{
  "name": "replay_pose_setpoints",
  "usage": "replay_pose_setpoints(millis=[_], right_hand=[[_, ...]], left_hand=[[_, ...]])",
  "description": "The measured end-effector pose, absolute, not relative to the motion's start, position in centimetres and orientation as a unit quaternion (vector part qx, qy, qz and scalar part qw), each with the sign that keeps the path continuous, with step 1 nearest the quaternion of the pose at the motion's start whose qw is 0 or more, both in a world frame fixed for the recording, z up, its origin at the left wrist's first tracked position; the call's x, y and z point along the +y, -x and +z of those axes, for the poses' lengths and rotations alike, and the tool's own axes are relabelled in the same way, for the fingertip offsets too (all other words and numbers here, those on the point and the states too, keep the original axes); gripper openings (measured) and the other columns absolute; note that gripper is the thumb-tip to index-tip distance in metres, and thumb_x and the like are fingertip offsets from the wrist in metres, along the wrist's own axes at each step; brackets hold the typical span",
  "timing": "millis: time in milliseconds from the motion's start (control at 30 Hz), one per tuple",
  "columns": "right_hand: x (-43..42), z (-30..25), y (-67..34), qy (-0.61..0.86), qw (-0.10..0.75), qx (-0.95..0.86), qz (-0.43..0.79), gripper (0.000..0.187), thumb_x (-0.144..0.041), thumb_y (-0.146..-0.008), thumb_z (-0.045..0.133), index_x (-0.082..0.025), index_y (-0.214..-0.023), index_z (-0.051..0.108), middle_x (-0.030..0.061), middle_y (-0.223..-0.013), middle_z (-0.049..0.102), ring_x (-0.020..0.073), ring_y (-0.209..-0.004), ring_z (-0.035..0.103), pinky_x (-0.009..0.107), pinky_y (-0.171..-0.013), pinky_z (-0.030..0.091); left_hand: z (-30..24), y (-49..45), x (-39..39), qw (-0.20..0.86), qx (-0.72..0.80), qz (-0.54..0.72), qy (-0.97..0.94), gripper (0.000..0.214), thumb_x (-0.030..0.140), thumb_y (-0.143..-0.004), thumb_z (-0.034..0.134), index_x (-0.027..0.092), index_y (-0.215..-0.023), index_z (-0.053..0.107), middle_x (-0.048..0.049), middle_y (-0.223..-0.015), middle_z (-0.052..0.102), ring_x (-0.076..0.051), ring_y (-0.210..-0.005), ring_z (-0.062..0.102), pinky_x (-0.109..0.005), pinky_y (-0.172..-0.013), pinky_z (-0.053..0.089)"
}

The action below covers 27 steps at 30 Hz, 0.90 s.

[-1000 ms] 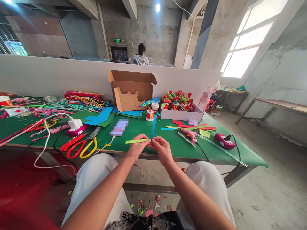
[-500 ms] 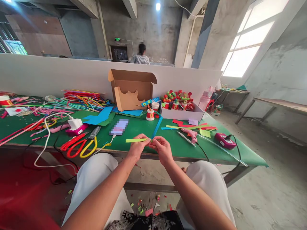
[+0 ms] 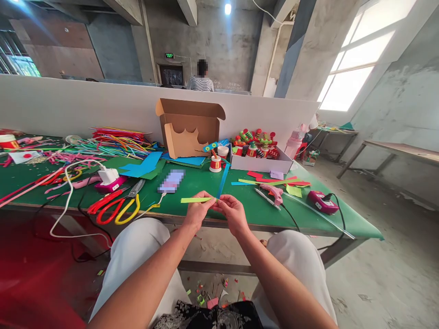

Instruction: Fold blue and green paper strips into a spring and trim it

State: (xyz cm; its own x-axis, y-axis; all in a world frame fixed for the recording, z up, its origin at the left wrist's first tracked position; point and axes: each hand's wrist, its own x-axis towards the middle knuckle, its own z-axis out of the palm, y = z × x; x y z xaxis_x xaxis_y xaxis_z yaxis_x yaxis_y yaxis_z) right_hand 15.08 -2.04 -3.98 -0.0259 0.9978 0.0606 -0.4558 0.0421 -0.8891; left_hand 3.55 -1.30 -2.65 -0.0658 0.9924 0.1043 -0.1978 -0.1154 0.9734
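Observation:
Above the table's front edge, my left hand (image 3: pixel 198 211) pinches a lime-green paper strip (image 3: pixel 194 200), whose free end points left. My right hand (image 3: pixel 233 212) is closed at the same spot, its fingertips on a blue paper strip (image 3: pixel 223 181) that points away from me. The two strips meet between my fingertips at about a right angle; the join itself is hidden. Beyond the blue strip stands a red and white paper cup figure (image 3: pixel 215 163) with a spring-like neck and a blue head (image 3: pixel 215 145).
Scissors (image 3: pixel 127 201) and a phone (image 3: pixel 171 181) lie left. A pink glue gun (image 3: pixel 274 192), loose paper strips (image 3: pixel 291 181) and a purple power socket (image 3: pixel 322 202) lie right. A white box (image 3: pixel 262 165) of finished-looking figures and an open cardboard box (image 3: pixel 190 109) stand behind.
Very little differs: the view has shifted slightly. The blue strip's far end leans a bit more to the left, while both hands keep their pinch.

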Motion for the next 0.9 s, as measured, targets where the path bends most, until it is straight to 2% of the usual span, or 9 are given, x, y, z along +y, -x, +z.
replay_pose_setpoints(millis=[267, 367, 500, 700, 900], right_hand=[[-2.1, -3.8, -15.2, 0.359, 0.594, -0.385, 0.608, 0.034, -0.034, -0.056, 0.083, -0.02, -0.081, 0.065, 0.0003, -0.069, 0.073, 0.0197, -0.068, 0.07, 0.033, -0.071, 0.056], [-2.1, -3.6, -15.4, 0.365, 0.575, -0.394, 0.617, 0.032, -0.035, -0.054, 0.084, -0.019, -0.075, 0.067, 0.002, -0.071, 0.073, 0.0188, -0.068, 0.07, 0.032, -0.073, 0.055], [-1.9, -3.7, -15.6, 0.37, 0.579, -0.389, 0.614, 0.03, -0.035, -0.051, 0.085, -0.019, -0.068, 0.066, 0.0011, -0.067, 0.072, 0.0174, -0.062, 0.068, 0.032, -0.07, 0.055], [-1.7, -4.2, -15.4, 0.368, 0.612, -0.379, 0.589, 0.029, -0.036, -0.053, 0.084, -0.019, -0.07, 0.067, -0.0006, -0.067, 0.07, 0.0156, -0.06, 0.065, 0.03, -0.068, 0.053], [-2.2, -4.1, -14.8, 0.354, 0.634, -0.362, 0.585, 0.028, -0.035, -0.055, 0.083, -0.019, -0.067, 0.063, -0.0019, -0.066, 0.067, 0.0152, -0.06, 0.064, 0.031, -0.067, 0.053]], left_hand=[[-2.9, -3.3, -1.1, 0.459, 0.454, 0.579, -0.499, 0.021, 0.035, -0.058, 0.067, 0.019, -0.055, 0.054, 0.0039, -0.054, 0.054, -0.011, -0.054, 0.049, -0.023, -0.053, 0.039], [-3.1, -3.0, -0.9, 0.426, 0.464, 0.564, -0.533, 0.018, 0.033, -0.06, 0.066, 0.019, -0.054, 0.055, 0.004, -0.053, 0.052, -0.011, -0.053, 0.045, -0.023, -0.051, 0.035], [-3.2, -3.0, -0.8, 0.465, 0.448, 0.562, -0.518, 0.02, 0.034, -0.059, 0.068, 0.019, -0.057, 0.056, 0.004, -0.055, 0.053, -0.011, -0.055, 0.047, -0.023, -0.053, 0.037], [-3.9, -3.7, -0.6, 0.517, 0.418, 0.566, -0.486, 0.03, 0.042, -0.058, 0.075, 0.018, -0.068, 0.06, 0.001, -0.063, 0.06, -0.014, -0.061, 0.055, -0.025, -0.057, 0.041], [-4.2, -3.9, -0.8, 0.525, 0.407, 0.568, -0.486, 0.032, 0.045, -0.06, 0.076, 0.017, -0.065, 0.062, 0.0008, -0.061, 0.06, -0.012, -0.058, 0.053, -0.024, -0.057, 0.041]])
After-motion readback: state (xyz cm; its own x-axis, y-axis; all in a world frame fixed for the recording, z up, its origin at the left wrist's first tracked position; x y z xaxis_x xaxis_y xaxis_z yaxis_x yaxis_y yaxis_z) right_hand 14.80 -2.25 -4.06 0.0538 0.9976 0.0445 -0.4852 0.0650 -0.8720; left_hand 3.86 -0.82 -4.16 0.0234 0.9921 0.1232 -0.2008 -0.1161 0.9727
